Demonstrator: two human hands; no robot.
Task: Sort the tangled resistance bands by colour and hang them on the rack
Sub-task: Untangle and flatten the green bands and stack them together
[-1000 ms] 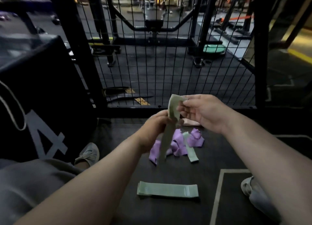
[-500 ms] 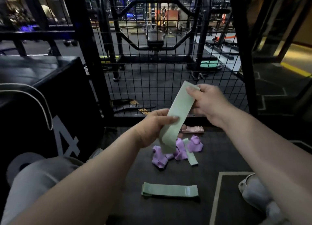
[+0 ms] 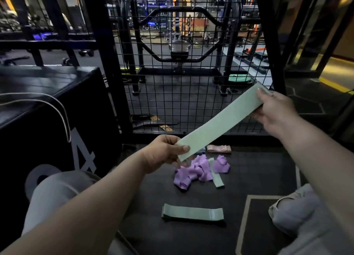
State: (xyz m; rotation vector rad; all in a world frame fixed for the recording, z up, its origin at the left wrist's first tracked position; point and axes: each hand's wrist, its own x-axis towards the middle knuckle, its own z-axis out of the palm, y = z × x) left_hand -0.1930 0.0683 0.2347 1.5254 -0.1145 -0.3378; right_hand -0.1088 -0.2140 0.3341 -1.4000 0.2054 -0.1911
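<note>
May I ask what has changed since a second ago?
The right hand drew the held green band up and rightward, pulling it flat from the left hand; both still pinch it. The purple tangle, folded green band and pink band stayed put.

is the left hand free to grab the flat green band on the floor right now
Probably not yet: the left hand pinches one end of the held green band, the right hand the other. Nothing covers the flat green band, so after letting go the way looks open.
</note>
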